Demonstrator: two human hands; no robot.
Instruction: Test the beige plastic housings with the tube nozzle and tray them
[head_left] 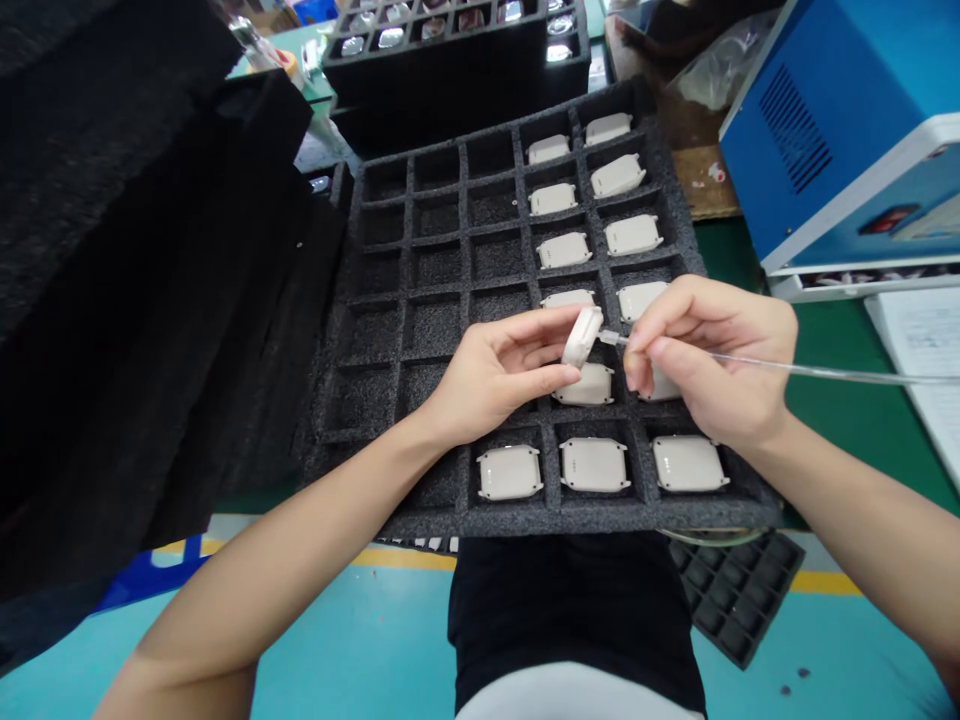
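Between the thumb and fingers of my left hand point(499, 375) is a white watch case point(582, 336), tilted up on its edge above the foam tray. My right hand point(709, 355) pinches a clear thin tube point(817, 371) close to its end. A small clear tip point(611, 338) on that tube points at the side of the watch case; whether it touches I cannot tell. Below both hands lies the black foam tray point(525, 521), with several more white watch cases point(592, 465) sitting in its right-hand compartments.
A blue machine point(840, 120) stands at the right, with papers point(922, 350) in front of it. Behind the tray is a stacked foam tray point(450, 85) holding shiny pieces. Tall black foam point(135, 300) rises on the left. Another dark tray point(739, 600) is low by the floor.
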